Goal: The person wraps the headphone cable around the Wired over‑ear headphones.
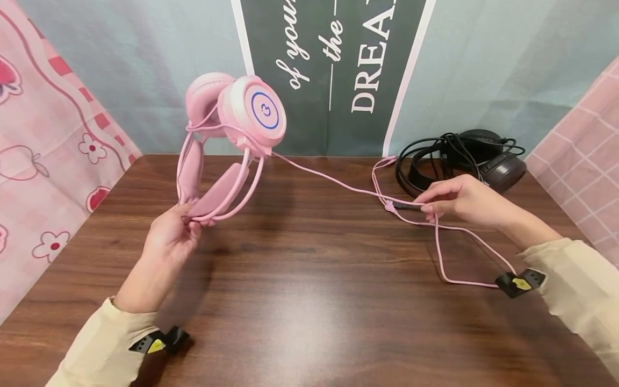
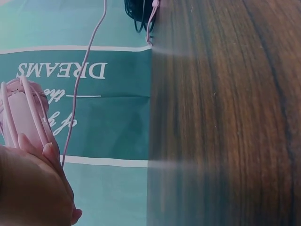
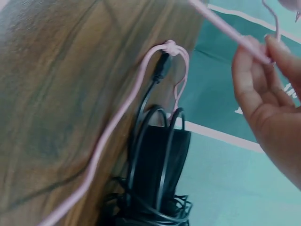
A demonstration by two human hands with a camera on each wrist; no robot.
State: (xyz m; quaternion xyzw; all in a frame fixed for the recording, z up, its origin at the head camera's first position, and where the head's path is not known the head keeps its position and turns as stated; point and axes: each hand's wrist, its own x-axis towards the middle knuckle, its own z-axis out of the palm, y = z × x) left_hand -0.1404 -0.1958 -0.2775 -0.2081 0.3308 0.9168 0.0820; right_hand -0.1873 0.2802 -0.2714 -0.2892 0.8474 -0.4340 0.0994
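Note:
Pink headphones [image 1: 258, 113] are held up off the table in the head view, earcups at the top and headband at the bottom. My left hand [image 1: 171, 234] grips them by the headband, and part of the band is hidden behind the fingers. A thin pink cable [image 1: 324, 174] runs from the headphones to the right. My right hand [image 1: 456, 201] pinches this cable between thumb and fingers, above the table. From there the cable hangs in a loop towards the right wrist. In the left wrist view, the left hand [image 2: 35, 181] covers the headband's lower part.
Black headphones [image 1: 503, 166] with a bundled black cable lie at the back right of the brown wooden table [image 1: 309, 301]. Beside them is a pink cable joint [image 1: 389, 206] next to a black plug. A green lettered cloth [image 1: 329, 123] hangs behind, with pink patterned cloths at both sides.

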